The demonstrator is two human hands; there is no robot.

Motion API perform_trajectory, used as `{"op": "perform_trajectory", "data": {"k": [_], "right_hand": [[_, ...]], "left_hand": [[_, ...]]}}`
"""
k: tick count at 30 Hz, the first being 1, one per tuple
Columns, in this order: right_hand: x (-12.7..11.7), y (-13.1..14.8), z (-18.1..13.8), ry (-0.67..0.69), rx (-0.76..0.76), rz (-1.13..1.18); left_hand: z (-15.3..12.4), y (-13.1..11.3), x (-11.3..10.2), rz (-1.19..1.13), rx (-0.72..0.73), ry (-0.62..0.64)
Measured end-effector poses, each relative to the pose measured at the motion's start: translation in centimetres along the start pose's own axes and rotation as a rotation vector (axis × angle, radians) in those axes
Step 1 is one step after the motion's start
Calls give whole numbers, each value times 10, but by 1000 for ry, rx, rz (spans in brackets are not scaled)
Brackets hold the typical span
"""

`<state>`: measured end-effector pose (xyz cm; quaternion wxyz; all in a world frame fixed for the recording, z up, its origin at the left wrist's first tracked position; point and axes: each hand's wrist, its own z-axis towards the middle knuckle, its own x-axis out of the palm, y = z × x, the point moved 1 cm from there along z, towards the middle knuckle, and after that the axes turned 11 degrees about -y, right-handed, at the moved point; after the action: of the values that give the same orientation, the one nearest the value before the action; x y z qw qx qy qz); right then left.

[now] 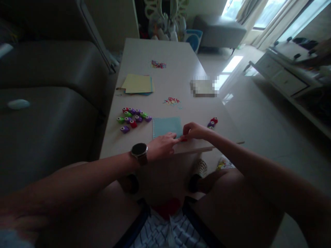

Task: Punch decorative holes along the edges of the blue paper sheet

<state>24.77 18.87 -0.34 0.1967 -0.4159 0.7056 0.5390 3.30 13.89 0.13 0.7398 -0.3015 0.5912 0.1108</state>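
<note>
- Head view: left hand (164,144), wrist strapped with a watch (139,149), lies loosely spread at the near edge of a light-blue sheet (167,125), index finger reaching toward the right hand.
- Right hand (196,131) pinches a small red piece (184,138) at the sheet's near right corner — mostly covered by fingers.
- Surface: long pale table (176,51), running away beyond both hands.
- Left of the left hand, slightly farther: a cluster of purple, green and red pieces (133,117); beyond it, stacked coloured sheets (138,83), yellow uppermost.
- Straight beyond the hands: two scatters of tiny bits, near (172,101) and far (158,64).
- Just beyond the right hand, to its right: a short row of pieces (212,123).
- Room: dark sofa (41,117) left of the hands; glossy floor (261,110) and white cabinet (284,74) right; grey bench (218,31) far beyond — windows (270,13) beside it.
</note>
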Motion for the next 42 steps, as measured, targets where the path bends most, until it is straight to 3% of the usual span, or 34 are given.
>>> {"op": "perform_trajectory", "data": {"k": [7, 14, 19, 23, 28, 35, 42], "right_hand": [[-5, -5, -6, 52, 28, 172], [-21, -22, -19, -135, -118, 96], [0, -11, -27, -56, -337, 13], [4, 0, -31, -102, -445, -132], [1, 2, -29, -84, -414, -151], [2, -10, -21, 23, -307, 82], [1, -12, -11, 55, -195, 137]], "left_hand": [[-2, 8, -9, -101, 10, 16], [-14, 9, 2, -55, 55, -54], [-14, 12, 8, -36, 74, -56], [-11, 11, 6, -27, 88, -46], [-9, 6, 1, -4, 52, -39], [-7, 3, 0, 15, 28, -34], [-6, 6, -1, -27, 11, -29]]}}
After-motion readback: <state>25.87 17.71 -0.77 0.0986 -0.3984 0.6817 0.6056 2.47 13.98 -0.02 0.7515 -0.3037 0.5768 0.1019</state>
